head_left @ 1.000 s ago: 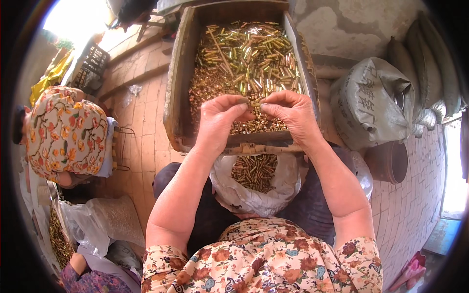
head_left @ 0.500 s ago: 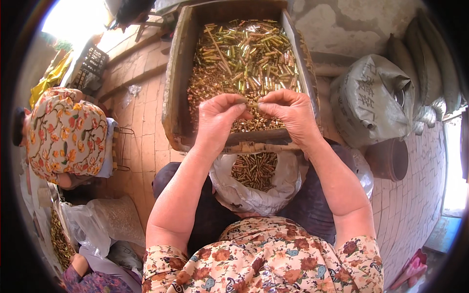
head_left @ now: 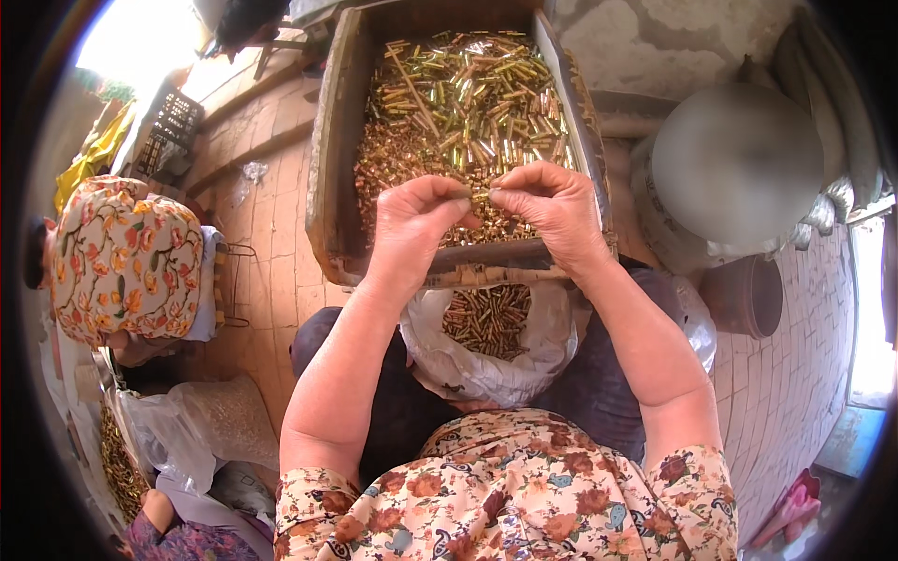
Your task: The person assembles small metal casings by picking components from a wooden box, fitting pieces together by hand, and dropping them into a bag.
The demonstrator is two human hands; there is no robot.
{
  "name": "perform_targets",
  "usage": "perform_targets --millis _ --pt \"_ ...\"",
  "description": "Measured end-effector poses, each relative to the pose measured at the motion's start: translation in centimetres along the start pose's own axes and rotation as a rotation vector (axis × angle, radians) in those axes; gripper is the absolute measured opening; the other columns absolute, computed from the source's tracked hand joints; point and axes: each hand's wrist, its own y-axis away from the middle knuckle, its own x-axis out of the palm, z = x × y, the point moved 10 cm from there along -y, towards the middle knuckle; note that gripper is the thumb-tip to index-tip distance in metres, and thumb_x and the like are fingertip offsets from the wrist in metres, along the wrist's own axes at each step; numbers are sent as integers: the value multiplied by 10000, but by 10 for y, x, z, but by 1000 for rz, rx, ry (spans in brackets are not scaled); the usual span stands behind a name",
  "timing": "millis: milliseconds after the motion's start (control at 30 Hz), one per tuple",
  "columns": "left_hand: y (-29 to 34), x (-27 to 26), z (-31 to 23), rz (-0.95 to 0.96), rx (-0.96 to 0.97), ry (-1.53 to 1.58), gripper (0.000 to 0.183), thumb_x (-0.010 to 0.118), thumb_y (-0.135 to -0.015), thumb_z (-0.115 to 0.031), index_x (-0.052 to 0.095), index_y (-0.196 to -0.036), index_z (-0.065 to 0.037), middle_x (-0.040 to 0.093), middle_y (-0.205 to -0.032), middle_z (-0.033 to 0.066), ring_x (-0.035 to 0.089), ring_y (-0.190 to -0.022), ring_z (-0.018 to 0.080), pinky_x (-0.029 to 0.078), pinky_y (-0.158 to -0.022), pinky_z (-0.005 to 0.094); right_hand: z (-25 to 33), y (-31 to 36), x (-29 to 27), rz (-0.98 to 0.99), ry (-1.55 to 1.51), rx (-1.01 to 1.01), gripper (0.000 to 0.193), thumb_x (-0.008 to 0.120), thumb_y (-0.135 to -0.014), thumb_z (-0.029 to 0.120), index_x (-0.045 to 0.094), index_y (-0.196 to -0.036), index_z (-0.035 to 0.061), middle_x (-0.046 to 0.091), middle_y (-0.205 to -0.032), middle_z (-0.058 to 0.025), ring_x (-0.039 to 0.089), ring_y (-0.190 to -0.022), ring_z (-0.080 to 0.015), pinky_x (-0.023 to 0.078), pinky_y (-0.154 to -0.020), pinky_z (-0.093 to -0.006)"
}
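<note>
My left hand [head_left: 413,213] and my right hand [head_left: 554,208] meet above the near part of a deep wooden box [head_left: 331,140]. Both pinch opposite ends of one small brass-coloured metal tube [head_left: 481,196], which lies level between the fingertips. Many slim shiny brass-coloured tubes [head_left: 510,89] fill the far part of the box. Smaller copper-coloured pieces [head_left: 388,159] are heaped along its left and near side. Between my knees, a white sack [head_left: 449,379] with its mouth rolled back holds a pile of similar tubes [head_left: 486,320].
A co-worker in a floral shirt [head_left: 126,257] sits at left; another person's sleeve [head_left: 192,538] shows at lower left beside a heap of brass pieces [head_left: 120,467]. A dark bucket [head_left: 748,297] and a large sack, partly blurred out, stand at right. A black crate [head_left: 173,122] is at upper left.
The view has shifted slightly. Both hands stay nearly in place, still pinching the small tube between them.
</note>
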Motion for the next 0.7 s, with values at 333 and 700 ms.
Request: perform_targets --millis 333,700 --pt "3 -3 9 21 -82 121 124 625 -830 60 658 -947 32 675 -803 92 672 -702 175 555 -684 277 -8 2 4 56 -39 40 70 719 -788 -21 687 -837 18 683 -791 -41 626 -718 -86 520 -680 -219" --pt "8 6 17 140 -155 376 155 638 -822 58 651 -977 50 671 -842 108 660 -713 195 551 -684 288 -29 7 5 123 -388 248 99 688 -796 -54 666 -846 28 681 -850 -90 647 -752 -157 547 -685 -277"
